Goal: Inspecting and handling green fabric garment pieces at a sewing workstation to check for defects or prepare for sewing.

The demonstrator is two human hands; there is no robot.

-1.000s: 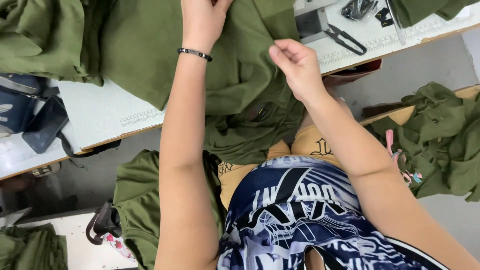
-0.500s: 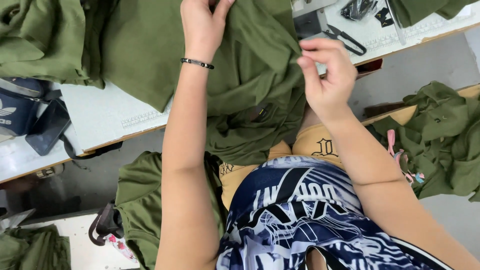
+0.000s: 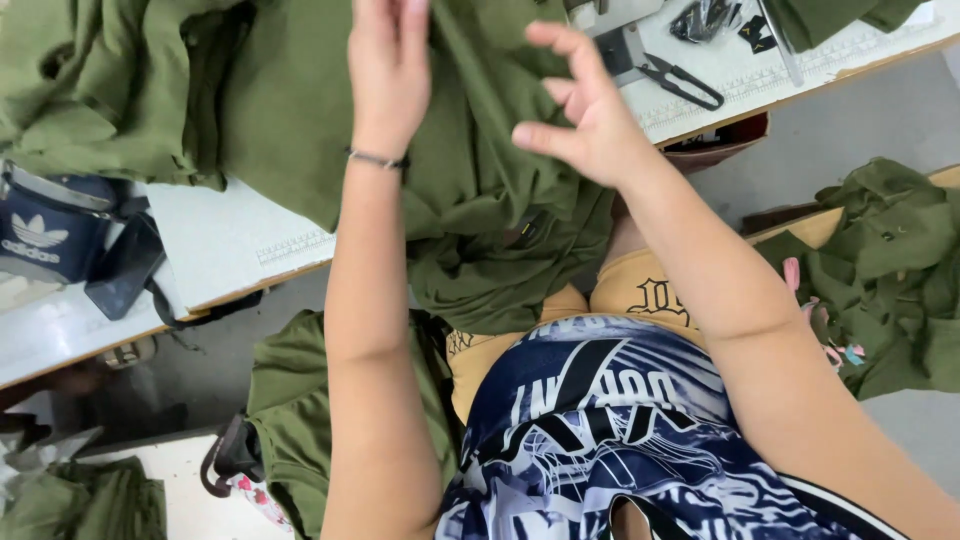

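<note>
The left hand (image 3: pixel 388 60) lies flat on the olive-green knit garment (image 3: pixel 470 190), fingers together and pressing the cloth down at the far edge of the pale grey worktable (image 3: pixel 230 240); a thin dark band circles its wrist. The right hand (image 3: pixel 580 110) hovers just above the same garment to the right, fingers spread and curled, gripping nothing that can be seen. The garment covers the middle of the table and spills over its near edge into the person's lap, where the folds bunch.

Black-handled thread snips (image 3: pixel 665 72) lie on the table just right of the right hand. A navy bag (image 3: pixel 55 235) sits at the left, with more olive-green cloth heaped (image 3: pixel 80 90) beyond it and another heap (image 3: pixel 890 270) on a surface at the right.

With only one hand weighing the cloth down, the hanging part looks heavy enough to drag the garment off the near edge. The open right hand is close to the snips, so a careless sweep could knock them or snag the knit on their points. The bunched folds in the lap could also hide a crease or a doubled layer.
</note>
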